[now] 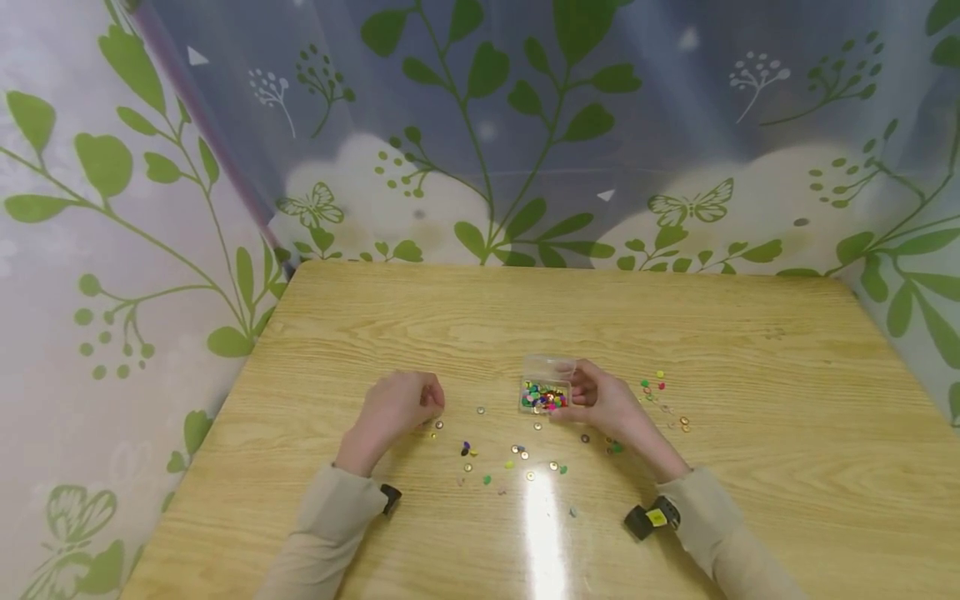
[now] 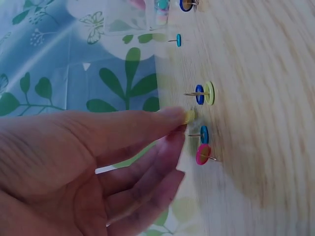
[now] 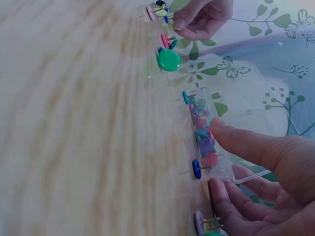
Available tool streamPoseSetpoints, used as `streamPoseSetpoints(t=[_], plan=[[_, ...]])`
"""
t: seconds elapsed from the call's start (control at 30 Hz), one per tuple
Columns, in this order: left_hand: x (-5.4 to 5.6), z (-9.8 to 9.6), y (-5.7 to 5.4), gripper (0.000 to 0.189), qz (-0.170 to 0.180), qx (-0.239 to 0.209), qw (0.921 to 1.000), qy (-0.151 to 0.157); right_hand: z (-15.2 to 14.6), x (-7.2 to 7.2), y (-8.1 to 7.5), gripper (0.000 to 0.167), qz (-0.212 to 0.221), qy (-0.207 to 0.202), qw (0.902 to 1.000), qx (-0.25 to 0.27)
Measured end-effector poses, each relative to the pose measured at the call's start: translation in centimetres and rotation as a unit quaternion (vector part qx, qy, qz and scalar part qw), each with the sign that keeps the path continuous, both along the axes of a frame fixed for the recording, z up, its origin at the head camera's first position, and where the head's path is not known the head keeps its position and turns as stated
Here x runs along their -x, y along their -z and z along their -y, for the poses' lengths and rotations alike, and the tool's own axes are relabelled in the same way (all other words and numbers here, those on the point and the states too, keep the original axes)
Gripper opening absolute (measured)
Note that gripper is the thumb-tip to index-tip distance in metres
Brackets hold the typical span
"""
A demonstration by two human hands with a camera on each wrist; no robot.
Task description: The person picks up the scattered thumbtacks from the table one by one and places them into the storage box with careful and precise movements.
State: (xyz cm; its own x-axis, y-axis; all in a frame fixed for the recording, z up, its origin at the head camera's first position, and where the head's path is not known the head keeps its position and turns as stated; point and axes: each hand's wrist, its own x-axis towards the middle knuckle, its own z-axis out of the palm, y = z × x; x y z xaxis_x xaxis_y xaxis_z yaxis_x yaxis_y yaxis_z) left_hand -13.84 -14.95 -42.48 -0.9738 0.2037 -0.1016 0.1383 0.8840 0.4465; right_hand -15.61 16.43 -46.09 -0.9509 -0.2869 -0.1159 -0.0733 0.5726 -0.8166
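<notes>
In the left wrist view, my left hand (image 1: pixel 397 408) pinches a yellow thumbtack (image 2: pixel 189 116) between thumb and forefinger, close over the tabletop. A blue thumbtack (image 2: pixel 204 134) and a pink one (image 2: pixel 203 154) lie right beside those fingertips. My right hand (image 1: pixel 611 408) holds the right side of a small clear plastic box (image 3: pixel 222 169), thumb at the near edge and fingers behind. Its hinged lid (image 1: pixel 549 367) stands raised at the back. Many colourful thumbtacks (image 3: pixel 206 145) fill the box.
Loose thumbtacks (image 1: pixel 530 476) are scattered over the wooden table (image 1: pixel 420 317), many point up, between the hands and nearer the person. Another cluster (image 1: pixel 661 386) lies right of the right hand. A leaf-patterned curtain (image 1: pixel 487 167) hangs along the table's far edge.
</notes>
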Motion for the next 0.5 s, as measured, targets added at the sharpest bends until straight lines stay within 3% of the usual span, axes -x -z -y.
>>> streamPoseSetpoints(t=[0.17, 0.5], plan=[[0.2, -0.3, 0.2, 0.006, -0.032, -0.031, 0.999, 0.0, 0.0, 0.0, 0.0, 0.066, 0.0, 0.001, 1.0, -0.003], [0.5, -2.9, 0.2, 0.013, -0.057, -0.067, 0.9952, 0.043, 0.0, -0.1, -0.1, 0.066, -0.006, -0.003, 1.0, -0.001]])
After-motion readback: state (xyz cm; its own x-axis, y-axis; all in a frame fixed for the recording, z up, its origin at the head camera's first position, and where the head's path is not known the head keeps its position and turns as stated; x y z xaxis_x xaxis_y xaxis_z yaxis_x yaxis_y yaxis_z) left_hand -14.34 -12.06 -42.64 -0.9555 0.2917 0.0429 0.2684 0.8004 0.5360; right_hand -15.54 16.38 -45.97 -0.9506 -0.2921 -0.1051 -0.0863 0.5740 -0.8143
